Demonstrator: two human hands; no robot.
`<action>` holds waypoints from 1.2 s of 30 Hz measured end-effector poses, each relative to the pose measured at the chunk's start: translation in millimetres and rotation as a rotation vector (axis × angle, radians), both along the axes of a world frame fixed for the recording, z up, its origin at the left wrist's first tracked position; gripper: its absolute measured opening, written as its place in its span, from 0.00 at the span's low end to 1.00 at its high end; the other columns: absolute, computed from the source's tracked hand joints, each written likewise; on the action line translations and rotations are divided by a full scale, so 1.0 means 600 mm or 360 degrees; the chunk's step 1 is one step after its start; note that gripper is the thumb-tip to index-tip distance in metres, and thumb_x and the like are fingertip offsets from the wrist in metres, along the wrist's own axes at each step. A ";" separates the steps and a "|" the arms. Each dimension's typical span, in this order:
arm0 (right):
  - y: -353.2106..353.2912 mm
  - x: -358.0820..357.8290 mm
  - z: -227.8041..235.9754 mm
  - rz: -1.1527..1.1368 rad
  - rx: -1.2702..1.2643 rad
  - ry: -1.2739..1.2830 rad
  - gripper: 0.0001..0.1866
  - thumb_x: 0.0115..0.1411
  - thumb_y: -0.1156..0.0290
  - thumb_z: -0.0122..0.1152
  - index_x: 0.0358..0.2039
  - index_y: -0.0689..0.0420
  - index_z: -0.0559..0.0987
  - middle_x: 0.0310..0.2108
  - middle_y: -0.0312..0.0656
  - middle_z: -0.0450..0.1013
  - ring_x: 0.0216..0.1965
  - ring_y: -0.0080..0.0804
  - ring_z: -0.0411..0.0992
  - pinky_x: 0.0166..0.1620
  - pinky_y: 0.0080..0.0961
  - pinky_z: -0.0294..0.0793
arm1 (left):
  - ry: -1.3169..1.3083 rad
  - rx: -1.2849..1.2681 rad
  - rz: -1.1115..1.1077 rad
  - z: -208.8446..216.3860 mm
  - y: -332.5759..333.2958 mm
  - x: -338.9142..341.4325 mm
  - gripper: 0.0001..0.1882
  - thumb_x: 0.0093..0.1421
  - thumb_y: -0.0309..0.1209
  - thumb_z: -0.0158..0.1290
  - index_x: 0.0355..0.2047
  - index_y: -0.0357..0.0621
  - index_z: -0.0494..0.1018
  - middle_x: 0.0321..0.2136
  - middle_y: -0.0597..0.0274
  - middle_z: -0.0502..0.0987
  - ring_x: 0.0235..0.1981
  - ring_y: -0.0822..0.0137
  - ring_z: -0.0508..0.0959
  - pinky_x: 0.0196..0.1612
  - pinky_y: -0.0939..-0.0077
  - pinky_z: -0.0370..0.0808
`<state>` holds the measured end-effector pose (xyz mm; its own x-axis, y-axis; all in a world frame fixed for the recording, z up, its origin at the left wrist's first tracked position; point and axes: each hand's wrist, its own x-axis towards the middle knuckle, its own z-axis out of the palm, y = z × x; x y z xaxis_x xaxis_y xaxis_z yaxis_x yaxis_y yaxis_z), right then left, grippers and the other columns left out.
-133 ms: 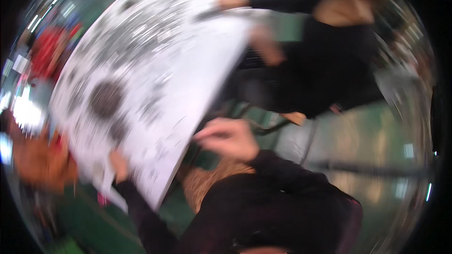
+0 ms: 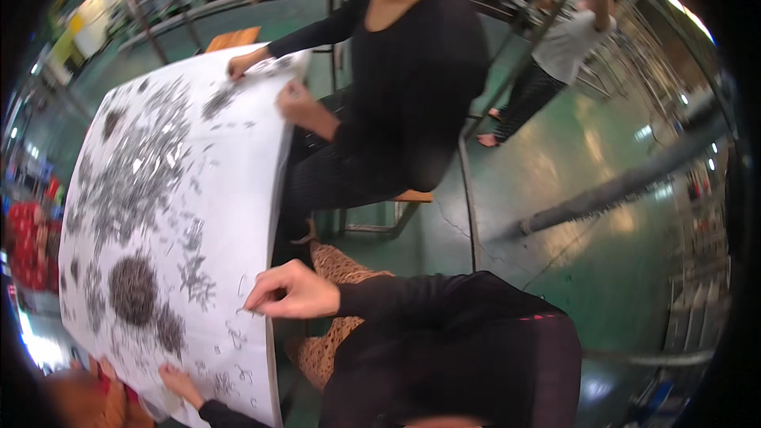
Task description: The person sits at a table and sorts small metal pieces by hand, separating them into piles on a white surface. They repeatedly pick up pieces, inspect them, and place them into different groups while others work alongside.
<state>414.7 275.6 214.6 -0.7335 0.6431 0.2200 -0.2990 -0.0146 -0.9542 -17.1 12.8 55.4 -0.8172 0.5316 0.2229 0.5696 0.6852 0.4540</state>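
My right hand (image 2: 293, 292) is over the near right edge of the white-covered table (image 2: 238, 154), thumb and fingers pinched together. A small, thin dark piece seems to show at its fingertips. My left hand (image 2: 181, 384) rests low on the white surface among scattered dark bits, its fingers drawn together; whatever they hold is too small to make out. Beside it lie a small dark heap (image 2: 170, 330) and a dense round brown-black pile (image 2: 133, 290). A wide spread of slim, shiny dark pieces (image 2: 131, 182) covers the left half of the table.
A co-worker in black (image 2: 420, 71) sits at the table's far right side, both hands over its top. Another person's arm (image 2: 113, 396) reaches in at lower left. An orange-brown stool (image 2: 415, 196), a grey pole (image 2: 610, 178) and a standing person (image 2: 567, 47) are to the right.
The view has swung round and sharpened, so the table now sits further left. My right hand has come from beside the table edge to over it.
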 end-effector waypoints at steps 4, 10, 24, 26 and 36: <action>-0.003 -0.027 -0.023 -0.0035 0.0004 0.0010 0.08 0.53 0.80 0.62 0.34 0.60 0.83 0.29 0.36 0.78 0.28 0.16 0.72 0.32 0.14 0.70 | -0.0606 0.0742 -0.0057 0.110 0.089 0.089 0.08 0.68 0.26 0.43 0.40 0.34 0.69 0.32 0.60 0.70 0.33 0.73 0.73 0.38 0.77 0.76; -0.021 -0.029 -0.053 -0.0090 -0.0010 -0.0039 0.07 0.53 0.80 0.62 0.33 0.61 0.83 0.27 0.36 0.77 0.27 0.17 0.72 0.32 0.16 0.72 | -0.0996 0.1057 -0.0698 0.223 0.191 0.398 0.04 0.66 0.23 0.45 0.37 0.35 0.68 0.34 0.60 0.71 0.36 0.70 0.73 0.43 0.75 0.74; -0.034 -0.029 -0.046 -0.0186 0.0183 -0.0046 0.09 0.53 0.82 0.61 0.36 0.62 0.82 0.28 0.39 0.76 0.30 0.21 0.74 0.34 0.18 0.72 | -0.0489 0.0957 -0.0817 0.247 0.237 0.522 0.04 0.58 0.19 0.52 0.34 0.36 0.72 0.36 0.55 0.73 0.39 0.60 0.73 0.45 0.70 0.70; -0.028 -0.028 -0.046 -0.0195 0.0311 -0.0050 0.11 0.52 0.84 0.60 0.36 0.61 0.82 0.28 0.40 0.76 0.31 0.24 0.75 0.34 0.19 0.72 | -0.0511 0.1059 -0.0711 0.239 0.239 0.527 0.03 0.58 0.19 0.53 0.33 0.36 0.72 0.36 0.53 0.75 0.39 0.58 0.75 0.43 0.68 0.72; 0.061 -0.077 -0.071 -0.0264 0.0084 -0.0246 0.10 0.59 0.81 0.56 0.41 0.67 0.80 0.29 0.41 0.75 0.28 0.22 0.73 0.31 0.16 0.73 | -0.0653 0.1166 -0.0697 0.214 0.242 0.528 0.03 0.64 0.20 0.49 0.35 0.36 0.73 0.34 0.57 0.79 0.36 0.69 0.78 0.40 0.78 0.75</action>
<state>368.6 312.0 172.1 -0.6464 0.7483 0.1494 -0.1432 0.0734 -0.9870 299.9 157.9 184.0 -0.6666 0.6515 0.3621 0.4089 -0.0866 0.9085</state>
